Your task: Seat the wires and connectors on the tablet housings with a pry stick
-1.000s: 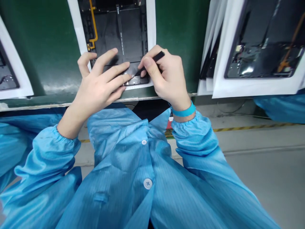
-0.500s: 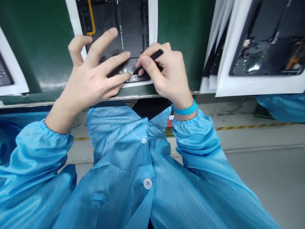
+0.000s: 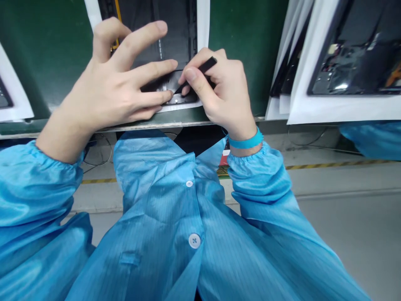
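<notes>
Wearing a teal wristband (image 3: 246, 141) on the right wrist and a blue smock (image 3: 163, 217), pinching a slim black pick (image 3: 202, 69) firmly between thumb and fingers of the right hand (image 3: 219, 94), its tip angling toward seven o'clock into a dark recess at the lower edge of an opened tablet (image 3: 175, 37). Pressing down with the left hand (image 3: 109, 79), open and spread, its fingertips (image 3: 166, 97) resting on a small metal-flecked part (image 3: 177, 99) just beside the tip. Risking, it seems, a skid of the pick onto bare fingers or across the part if leaning too hard, and a slow shifting of the tablet under uneven pressure. Sitting at twelve o'clock, that tablet in its white paper sleeve (image 3: 203, 25) on a green panel (image 3: 247, 62), a gold flex strip (image 3: 116, 25) near its edge, possibly tearing if snagged. Standing at two o'clock, another tablet (image 3: 351, 62) in white paper. Stretching beyond at four o'clock, grey floor (image 3: 351, 234) crossed by yellow-and-black tape (image 3: 332, 165).
</notes>
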`<state>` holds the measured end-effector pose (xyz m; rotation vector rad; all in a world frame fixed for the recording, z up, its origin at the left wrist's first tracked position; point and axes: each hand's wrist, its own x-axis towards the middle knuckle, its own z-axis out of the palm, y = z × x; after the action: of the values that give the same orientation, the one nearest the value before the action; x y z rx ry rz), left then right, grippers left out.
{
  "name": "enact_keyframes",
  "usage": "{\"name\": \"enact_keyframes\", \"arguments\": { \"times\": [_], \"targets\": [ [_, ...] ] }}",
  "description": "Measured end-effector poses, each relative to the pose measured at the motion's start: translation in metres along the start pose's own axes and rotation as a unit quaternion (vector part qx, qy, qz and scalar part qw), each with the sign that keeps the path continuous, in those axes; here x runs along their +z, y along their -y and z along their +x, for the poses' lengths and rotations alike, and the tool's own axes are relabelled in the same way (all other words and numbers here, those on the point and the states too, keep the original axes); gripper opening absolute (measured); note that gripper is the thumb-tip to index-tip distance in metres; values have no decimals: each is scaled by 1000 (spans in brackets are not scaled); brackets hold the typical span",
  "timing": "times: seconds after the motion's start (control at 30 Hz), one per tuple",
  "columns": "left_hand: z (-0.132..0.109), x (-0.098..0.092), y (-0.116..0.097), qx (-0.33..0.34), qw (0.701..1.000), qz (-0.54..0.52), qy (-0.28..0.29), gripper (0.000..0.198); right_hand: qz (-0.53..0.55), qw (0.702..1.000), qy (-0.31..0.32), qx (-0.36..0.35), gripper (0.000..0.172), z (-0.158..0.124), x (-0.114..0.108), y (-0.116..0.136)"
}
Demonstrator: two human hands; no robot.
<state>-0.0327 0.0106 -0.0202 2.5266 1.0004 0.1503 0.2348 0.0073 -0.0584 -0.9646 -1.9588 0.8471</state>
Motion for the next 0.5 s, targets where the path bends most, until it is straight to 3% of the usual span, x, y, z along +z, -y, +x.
{"name": "enact_keyframes", "arguments": {
  "times": [0.13,0.37,0.5],
  "targets": [
    [8,-11,1,15,999,9,30,67,-29,999,8,17,62,0,-1,1],
    [9,-16,10,53,997,20,55,68,3,1000,17,2,48,0,-4,4],
    [13,-16,13,32,998,-15,46,68,-5,1000,17,24,57,0,-4,6]
  ]
}}
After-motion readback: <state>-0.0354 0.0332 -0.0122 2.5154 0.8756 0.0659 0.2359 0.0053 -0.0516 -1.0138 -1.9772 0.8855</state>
